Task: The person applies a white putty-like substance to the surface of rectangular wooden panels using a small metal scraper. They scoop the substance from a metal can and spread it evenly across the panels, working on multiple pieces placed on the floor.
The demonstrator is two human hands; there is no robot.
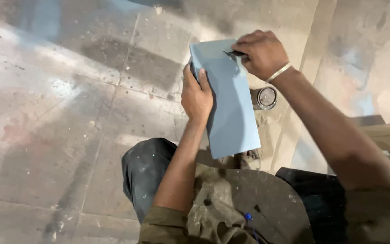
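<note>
On the left the stone floor (55, 113) lies broad and open, its slab joints running away from the person and grey stains and a bright patch of light across it. Next comes the person's dark trouser knee (147, 169), and above it the left hand (196, 94), closed along the left long edge of a pale blue-grey panel (229, 104), thumb on the face and fingers wrapped behind. The panel stands on end, tilted slightly, its lower edge down by the lap and its upper edge away from the body (the face shown is flat and plain). At the upper right corner the right hand (262, 53) is closed on a small dark tool (234, 53) whose tip lies on the panel's surface; a pale bangle (278, 72) circles that wrist. Just right of the panel, on the floor, stands a small round tin (266, 97), partly hidden behind the panel's edge. Farther right the floor steps into a lighter strip.
</note>
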